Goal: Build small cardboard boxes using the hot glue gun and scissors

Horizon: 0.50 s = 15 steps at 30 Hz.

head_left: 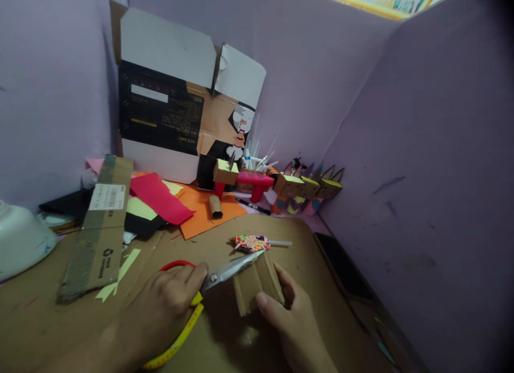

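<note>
My left hand (174,295) is closed around the handles of a pair of scissors (228,270), whose red upper loop shows above my fingers. The blades point right, and their tips lie at the top edge of a small folded cardboard piece (257,284). My right hand (295,314) grips that piece from its right side, thumb in front. Below my left hand curves a yellow band (180,335) with small marks; whether it belongs to the scissors I cannot tell. Just beyond the cardboard lies a flower-patterned glue gun (251,243) with a clear glue stick.
Left lie a long cardboard strip (106,218), red paper (163,198) and orange paper (201,223). Cardboard animal figures (291,185) and an unfolded box (160,105) stand along the back. A dark flat object (341,266) lies by the right wall, and a white rounded object (22,244) is at far left.
</note>
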Available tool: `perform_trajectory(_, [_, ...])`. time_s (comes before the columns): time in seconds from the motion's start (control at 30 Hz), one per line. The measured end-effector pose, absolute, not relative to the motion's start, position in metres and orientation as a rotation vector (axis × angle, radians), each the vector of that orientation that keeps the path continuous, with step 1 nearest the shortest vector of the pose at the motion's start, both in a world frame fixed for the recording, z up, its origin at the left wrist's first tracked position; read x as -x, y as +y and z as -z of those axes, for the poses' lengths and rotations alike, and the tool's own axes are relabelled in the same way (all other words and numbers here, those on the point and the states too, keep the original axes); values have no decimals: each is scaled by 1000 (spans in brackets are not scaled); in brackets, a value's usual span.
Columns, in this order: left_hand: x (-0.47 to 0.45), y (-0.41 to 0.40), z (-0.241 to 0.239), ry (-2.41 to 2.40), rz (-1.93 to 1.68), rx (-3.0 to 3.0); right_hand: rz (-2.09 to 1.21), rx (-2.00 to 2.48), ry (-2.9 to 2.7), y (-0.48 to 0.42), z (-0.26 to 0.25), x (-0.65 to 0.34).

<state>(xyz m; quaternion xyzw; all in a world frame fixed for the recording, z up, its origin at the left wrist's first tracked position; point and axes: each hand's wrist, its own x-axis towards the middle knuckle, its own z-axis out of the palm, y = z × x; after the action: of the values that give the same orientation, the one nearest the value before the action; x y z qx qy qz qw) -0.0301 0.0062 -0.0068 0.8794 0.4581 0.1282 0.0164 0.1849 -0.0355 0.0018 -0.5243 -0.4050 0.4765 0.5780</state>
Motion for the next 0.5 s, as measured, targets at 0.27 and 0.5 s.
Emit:
perform_trajectory(0.27, [23, 4, 11, 1386, -415, -2741, -1068, 1277, -1066, -31, -6, -192])
perform_trajectory(0.5, [33, 18, -6, 1657, -631, -2526, -1051, 1256, -1013, -29, -4, -191])
